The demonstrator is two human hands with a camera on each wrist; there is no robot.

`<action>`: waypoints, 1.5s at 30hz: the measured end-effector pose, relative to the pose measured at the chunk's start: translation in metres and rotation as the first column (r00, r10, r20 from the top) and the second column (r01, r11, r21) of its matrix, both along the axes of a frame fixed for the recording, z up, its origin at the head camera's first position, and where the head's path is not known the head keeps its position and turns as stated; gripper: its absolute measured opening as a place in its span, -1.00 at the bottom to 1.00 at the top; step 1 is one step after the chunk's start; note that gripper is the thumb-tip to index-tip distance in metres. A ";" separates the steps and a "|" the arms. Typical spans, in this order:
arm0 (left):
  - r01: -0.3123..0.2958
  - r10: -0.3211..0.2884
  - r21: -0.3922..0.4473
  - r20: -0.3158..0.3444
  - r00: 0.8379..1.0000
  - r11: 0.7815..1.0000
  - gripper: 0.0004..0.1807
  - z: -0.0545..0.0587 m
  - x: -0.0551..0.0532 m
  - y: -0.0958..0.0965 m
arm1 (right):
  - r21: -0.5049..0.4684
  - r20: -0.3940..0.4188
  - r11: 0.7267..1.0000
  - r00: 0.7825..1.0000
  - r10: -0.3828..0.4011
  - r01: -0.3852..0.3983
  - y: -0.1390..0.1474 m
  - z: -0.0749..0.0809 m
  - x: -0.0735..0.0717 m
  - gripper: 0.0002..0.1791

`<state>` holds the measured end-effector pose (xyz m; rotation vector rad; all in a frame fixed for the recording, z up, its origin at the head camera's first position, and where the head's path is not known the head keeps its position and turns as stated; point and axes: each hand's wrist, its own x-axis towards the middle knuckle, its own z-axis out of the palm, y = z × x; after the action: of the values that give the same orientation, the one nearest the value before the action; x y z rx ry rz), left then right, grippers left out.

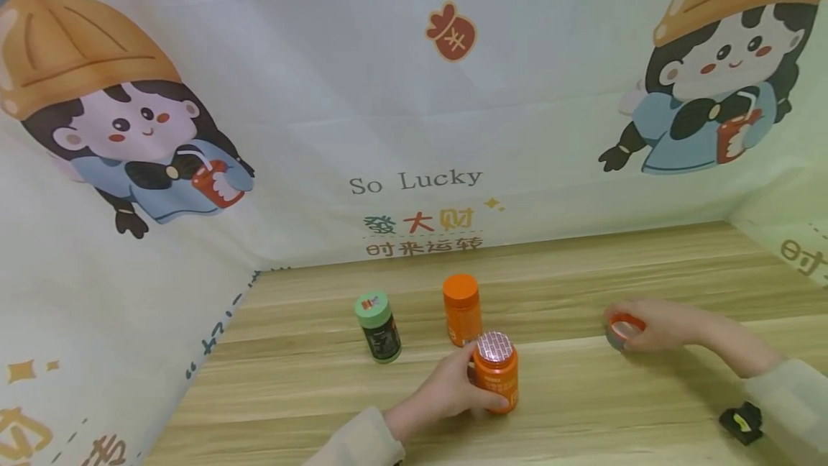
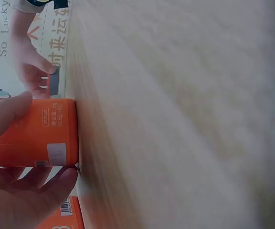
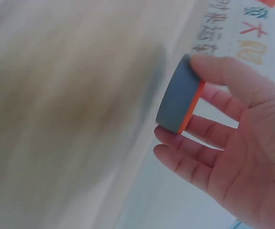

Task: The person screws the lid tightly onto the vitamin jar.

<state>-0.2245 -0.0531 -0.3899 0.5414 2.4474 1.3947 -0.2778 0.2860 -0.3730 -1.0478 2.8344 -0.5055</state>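
Note:
My left hand grips an upright orange bottle with a silver patterned top, thumb on one side and fingers on the other; its base is at the tabletop in the left wrist view. Out to the right, my right hand holds a grey roll of tape with an orange inner ring, pinched by its edges between thumb and fingers. Just behind the gripped bottle stands a second orange bottle with an orange lid. Left of that is a dark bottle with a green lid.
A wood-grain table lies under everything. Printed cloth hangs behind it and along both sides. A small black object with a yellow-green mark shows beside the right sleeve.

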 end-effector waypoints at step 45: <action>0.052 -0.053 0.059 0.016 0.998 0.997 -0.36 0.001 -0.018 -0.001 | -0.707 0.050 0.690 0.962 0.269 -0.156 -0.152 0.020 0.021 -0.71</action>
<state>-0.2424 -0.0544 -0.3889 0.5992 2.3671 1.4483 -0.2572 0.1337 -0.3533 -1.3316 2.3380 -1.6389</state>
